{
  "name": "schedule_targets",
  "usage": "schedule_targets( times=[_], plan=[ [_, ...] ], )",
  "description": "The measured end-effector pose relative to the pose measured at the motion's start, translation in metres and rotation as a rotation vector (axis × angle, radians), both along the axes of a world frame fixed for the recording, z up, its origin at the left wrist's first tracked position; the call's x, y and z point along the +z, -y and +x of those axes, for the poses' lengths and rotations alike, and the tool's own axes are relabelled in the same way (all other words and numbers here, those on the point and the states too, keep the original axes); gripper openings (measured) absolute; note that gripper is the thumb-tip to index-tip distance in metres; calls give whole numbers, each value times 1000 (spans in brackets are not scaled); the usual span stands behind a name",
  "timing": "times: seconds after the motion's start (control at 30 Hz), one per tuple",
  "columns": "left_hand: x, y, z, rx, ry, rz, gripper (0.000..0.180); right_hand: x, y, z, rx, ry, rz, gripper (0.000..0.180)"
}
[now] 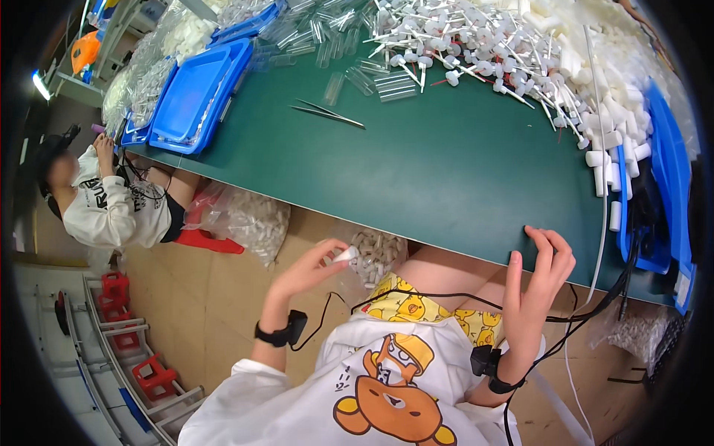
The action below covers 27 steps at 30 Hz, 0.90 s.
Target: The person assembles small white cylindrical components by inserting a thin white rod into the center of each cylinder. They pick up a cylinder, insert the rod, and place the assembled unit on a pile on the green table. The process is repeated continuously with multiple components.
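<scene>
White piece (pixel 346 254) is sitting between the thumb and fingers of the left hand (pixel 315 269), which is hanging off the near side of the table (pixel 387 178), in front of an open bag (pixel 378 254) of small white parts. The left fingers are bending inward and closing on the piece, with its pale end showing past their tips; whether it is touching the bag, I cannot tell. The right hand (pixel 541 269) is reaching over the table's near edge, its fingers released and loosely curling, the thumb standing well apart from the index finger; whether those tips are pressing on the green top, I cannot tell. Both wrists are wearing black straps, the left strap (pixel 277 332) and the right strap (pixel 494 367). Tweezers (pixel 327 114) are lying on the table well beyond both hands, near some clear tubes (pixel 394 86). White stems (pixel 476 44) with translucent caps are heaping up at the far side, and white cylinders (pixel 619 141) are piling at the right, beside a blue bin (pixel 673 186). Blue trays (pixel 192 93) are standing at the left end, where a co-worker (pixel 111 197) is sitting.
</scene>
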<state>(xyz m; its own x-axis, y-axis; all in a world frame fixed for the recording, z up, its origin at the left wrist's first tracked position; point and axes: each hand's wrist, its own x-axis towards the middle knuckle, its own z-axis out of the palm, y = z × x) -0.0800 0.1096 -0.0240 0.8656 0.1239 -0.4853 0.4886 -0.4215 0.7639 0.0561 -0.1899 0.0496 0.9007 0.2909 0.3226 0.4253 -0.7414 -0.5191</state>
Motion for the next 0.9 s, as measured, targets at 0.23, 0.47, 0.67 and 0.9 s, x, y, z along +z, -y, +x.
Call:
schedule_targets(
  times=[0.23,0.47,0.67,0.9],
  plan=[
    [-97,12,0,-193,-116,535,44,5,5,1,42,-35,-20,32],
    [35,66,56,-620,335,258,30,20,21,18,85,-169,189,29],
    [114,99,102,-570,679,-143,23,29,44,55,-107,11,50,28],
    [91,123,144,-214,815,647,37,40,47,55,-187,-61,-135,39]
  ],
)
